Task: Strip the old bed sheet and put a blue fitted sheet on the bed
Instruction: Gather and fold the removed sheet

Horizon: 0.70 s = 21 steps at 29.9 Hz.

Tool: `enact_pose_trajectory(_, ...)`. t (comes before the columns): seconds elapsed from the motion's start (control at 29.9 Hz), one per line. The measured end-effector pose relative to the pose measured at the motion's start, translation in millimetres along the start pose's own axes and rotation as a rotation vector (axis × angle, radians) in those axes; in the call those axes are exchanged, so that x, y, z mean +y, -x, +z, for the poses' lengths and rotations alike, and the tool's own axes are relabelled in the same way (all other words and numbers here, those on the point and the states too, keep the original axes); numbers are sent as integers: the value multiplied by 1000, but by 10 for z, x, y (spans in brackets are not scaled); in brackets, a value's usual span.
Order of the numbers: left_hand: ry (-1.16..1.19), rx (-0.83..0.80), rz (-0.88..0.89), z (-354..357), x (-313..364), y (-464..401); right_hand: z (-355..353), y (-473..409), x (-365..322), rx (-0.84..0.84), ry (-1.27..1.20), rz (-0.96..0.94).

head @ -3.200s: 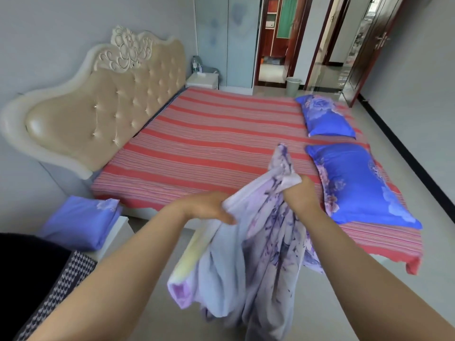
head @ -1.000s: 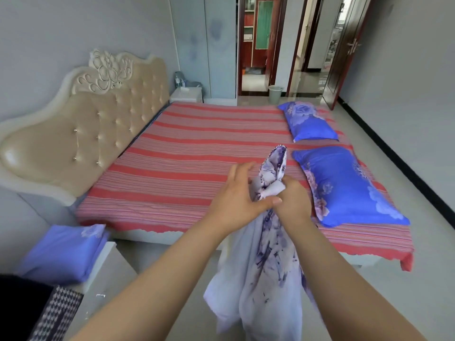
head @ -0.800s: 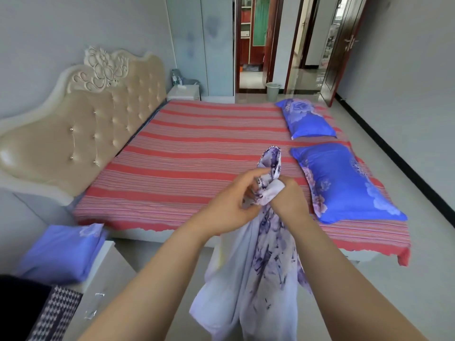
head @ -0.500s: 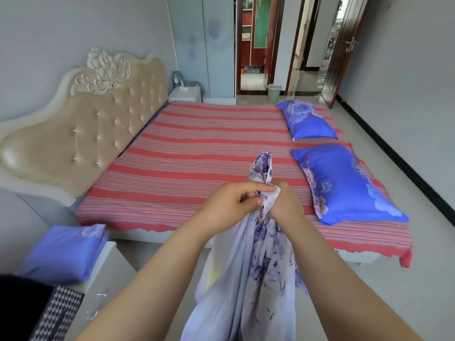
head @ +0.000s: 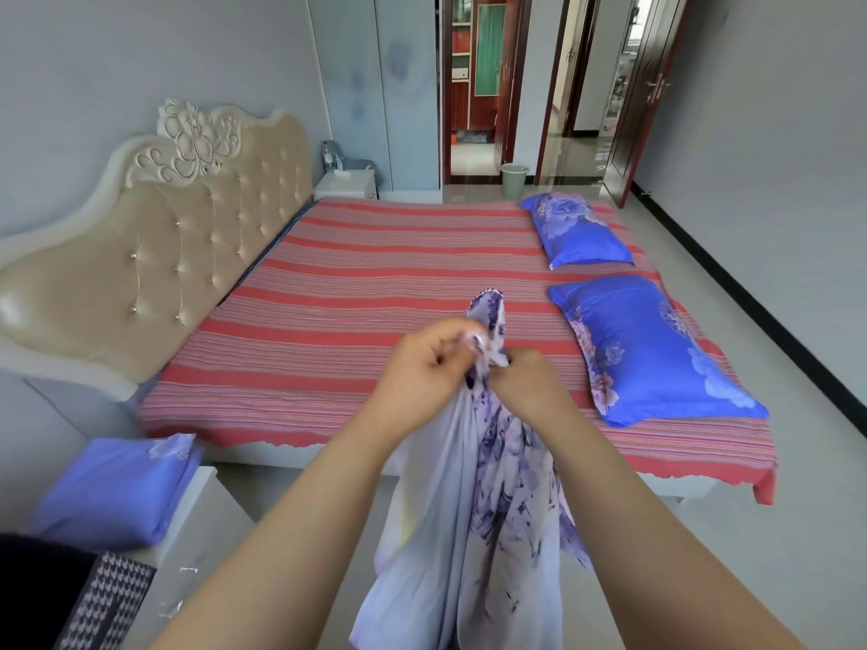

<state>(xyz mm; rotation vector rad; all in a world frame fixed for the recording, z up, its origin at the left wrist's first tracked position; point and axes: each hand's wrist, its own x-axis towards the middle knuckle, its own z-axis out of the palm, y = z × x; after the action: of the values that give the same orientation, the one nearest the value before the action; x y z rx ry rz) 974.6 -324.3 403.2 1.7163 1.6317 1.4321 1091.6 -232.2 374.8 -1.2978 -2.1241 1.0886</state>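
Note:
I hold a pale lilac sheet with a purple flower print (head: 474, 532) bunched in front of me, hanging down toward the floor. My left hand (head: 422, 372) and my right hand (head: 528, 384) grip it side by side near its top, and a narrow end of cloth sticks up between them. Beyond my hands lies the bed (head: 375, 293), covered by a flat red striped sheet. A folded blue sheet (head: 112, 490) lies on the white nightstand (head: 206, 513) at lower left.
Two blue floral pillows (head: 647, 349) (head: 577, 232) lie along the bed's right side. A tufted beige headboard (head: 155, 255) stands at the left. A second nightstand (head: 347, 183), a wardrobe, a bin (head: 513, 175) and open doorways are at the far end. Grey floor runs along the right.
My left hand came from spread apart to close beside my right hand and took hold of the sheet's top. The sheet hangs narrower and more gathered.

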Motion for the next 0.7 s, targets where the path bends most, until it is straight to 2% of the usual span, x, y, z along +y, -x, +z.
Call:
enact_pose_trajectory(0.13, 24, 73, -34, -328, 15, -98, -166, 71, -31, -130, -183, -71)
enact_pose_trajectory(0.2, 87, 193, -111, -501, 3, -157, -284, 61, 42, -146, -239, -92)
enact_pose_trajectory(0.27, 147, 354, -226, -715, -25, -217, -364, 6, 161, 23, -268, -68)
enact_pose_trajectory(0.37, -7, 499, -308, -990, -59, -235, -459, -14, 267, 341, -338, 18)
enact_pose_trajectory(0.43, -80, 436, -331, -1036, -24, -184, -509, -13, 264, 406, -370, 53)
enact_pose_trajectory(0.53, -229, 247, -386, -1086, -41, -183, -566, 0, 221, 418, -377, 51)
enact_pose_trajectory(0.6, -230, 163, -406, -1158, -118, -182, -591, -4, 234, 416, -390, 50)
enact_pose_trajectory(0.7, -255, 223, -329, -1212, -200, -150, -614, 16, 259, 398, -400, 30)
